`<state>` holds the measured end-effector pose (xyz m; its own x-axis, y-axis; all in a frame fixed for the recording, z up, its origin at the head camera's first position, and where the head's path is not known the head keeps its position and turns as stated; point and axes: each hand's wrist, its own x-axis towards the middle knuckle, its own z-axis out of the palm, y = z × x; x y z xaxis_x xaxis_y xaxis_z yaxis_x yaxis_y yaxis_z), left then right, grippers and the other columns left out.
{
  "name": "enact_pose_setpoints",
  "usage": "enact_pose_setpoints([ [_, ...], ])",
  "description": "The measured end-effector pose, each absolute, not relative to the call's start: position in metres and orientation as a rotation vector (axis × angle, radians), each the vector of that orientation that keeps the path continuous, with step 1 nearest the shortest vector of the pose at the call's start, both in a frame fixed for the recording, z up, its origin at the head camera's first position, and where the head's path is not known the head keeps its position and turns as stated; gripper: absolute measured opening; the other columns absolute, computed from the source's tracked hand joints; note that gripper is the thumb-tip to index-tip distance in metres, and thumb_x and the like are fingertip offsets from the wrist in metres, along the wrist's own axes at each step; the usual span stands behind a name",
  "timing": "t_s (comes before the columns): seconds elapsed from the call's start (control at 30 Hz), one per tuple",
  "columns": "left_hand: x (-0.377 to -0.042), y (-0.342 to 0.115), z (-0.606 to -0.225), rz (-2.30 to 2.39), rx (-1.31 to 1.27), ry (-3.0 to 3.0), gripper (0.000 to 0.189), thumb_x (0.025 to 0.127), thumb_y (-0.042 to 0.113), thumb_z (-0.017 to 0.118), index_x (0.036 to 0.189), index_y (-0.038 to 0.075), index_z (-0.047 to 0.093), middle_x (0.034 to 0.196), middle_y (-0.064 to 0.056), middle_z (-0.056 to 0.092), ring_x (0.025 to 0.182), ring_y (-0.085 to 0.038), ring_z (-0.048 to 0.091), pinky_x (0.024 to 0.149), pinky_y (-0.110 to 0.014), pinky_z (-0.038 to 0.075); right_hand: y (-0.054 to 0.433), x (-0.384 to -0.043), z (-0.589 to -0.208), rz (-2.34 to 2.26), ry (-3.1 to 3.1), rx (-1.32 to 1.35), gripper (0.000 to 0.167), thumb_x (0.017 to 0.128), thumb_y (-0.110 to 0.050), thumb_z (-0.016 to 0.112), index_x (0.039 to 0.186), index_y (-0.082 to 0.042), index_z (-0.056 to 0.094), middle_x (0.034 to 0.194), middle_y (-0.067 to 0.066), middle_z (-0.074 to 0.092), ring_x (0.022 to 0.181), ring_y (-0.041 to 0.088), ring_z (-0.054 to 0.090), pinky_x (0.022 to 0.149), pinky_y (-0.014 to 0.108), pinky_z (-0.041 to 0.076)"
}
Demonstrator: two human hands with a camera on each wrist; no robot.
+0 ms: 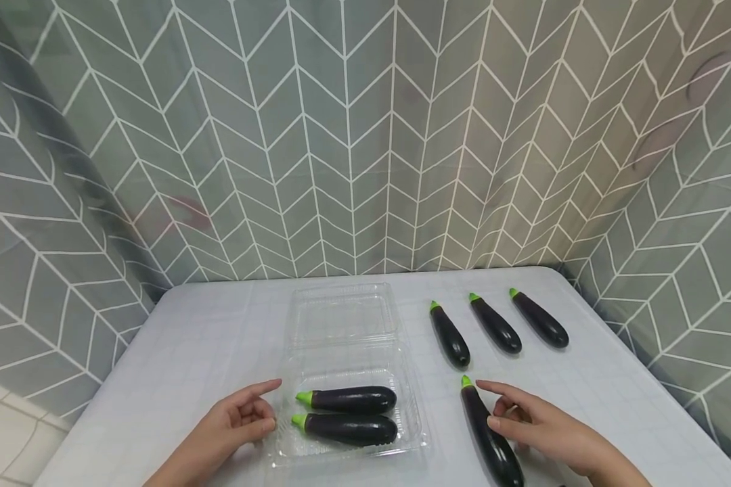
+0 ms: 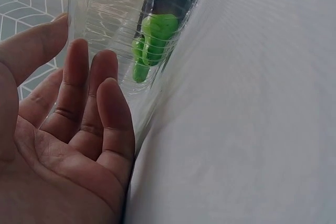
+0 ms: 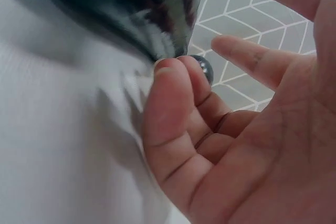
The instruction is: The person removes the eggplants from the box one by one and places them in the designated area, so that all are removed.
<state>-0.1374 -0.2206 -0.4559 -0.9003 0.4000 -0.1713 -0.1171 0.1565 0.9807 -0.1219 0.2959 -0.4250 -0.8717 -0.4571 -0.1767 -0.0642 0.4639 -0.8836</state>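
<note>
Two dark eggplants, a rear one [image 1: 356,400] and a front one [image 1: 350,429], lie side by side in an opened clear plastic clamshell box [image 1: 411,433], green stems to the left. At the box's left edge, my left hand [image 1: 234,423] holds nothing, its fingers loosely bent; the left wrist view shows the fingertips right by the clear wall, with green stems [image 2: 157,30] behind it. My right hand [image 1: 539,426] is beside a single eggplant [image 1: 490,436], thumb at its side and index finger pointing toward its stem. In the right wrist view, the loosely curled fingers [image 3: 168,103] overlap the lower edge of a dark eggplant [image 3: 131,9].
The box's clear lid [image 1: 344,314] is folded back behind it. Farther back on the right lie three more eggplants, a left [image 1: 449,336], a middle [image 1: 495,323] and a right one [image 1: 539,319]. A patterned curtain [image 1: 365,135] surrounds the white-covered table [image 1: 207,338].
</note>
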Motion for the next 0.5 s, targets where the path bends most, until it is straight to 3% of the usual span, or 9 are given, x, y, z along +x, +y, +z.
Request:
enact_pose_setpoints([
  [0.3, -0.1389, -0.2191, -0.4549, 1.812, 0.259, 2.037, 0.069, 0.095, 0.015, 0.068, 0.152, 0.001, 0.032, 0.105, -0.015, 0.059, 0.085, -0.015, 0.059, 0.074, -0.030, 0.052, 0.2973, -0.1257, -0.4225, -1.419, 2.373, -0.404, 0.054, 0.102, -0.022, 0.058, 0.149, -0.004, 0.040, 0.098, 0.015, 0.055, 0.076, 0.022, 0.056, 0.062, 0.030, 0.049],
  [0.5, -0.1371, -0.2207, -0.4571, 1.825, 0.268, 2.029, 0.067, 0.096, 0.013, 0.066, 0.152, 0.000, 0.032, 0.104, -0.015, 0.060, 0.085, -0.014, 0.060, 0.074, -0.030, 0.052, 0.2958, -0.1256, -0.4189, -1.555, 2.386, -0.397, 0.050, 0.102, -0.017, 0.056, 0.147, -0.001, 0.041, 0.108, 0.019, 0.054, 0.088, 0.020, 0.058, 0.070, 0.030, 0.050],
])
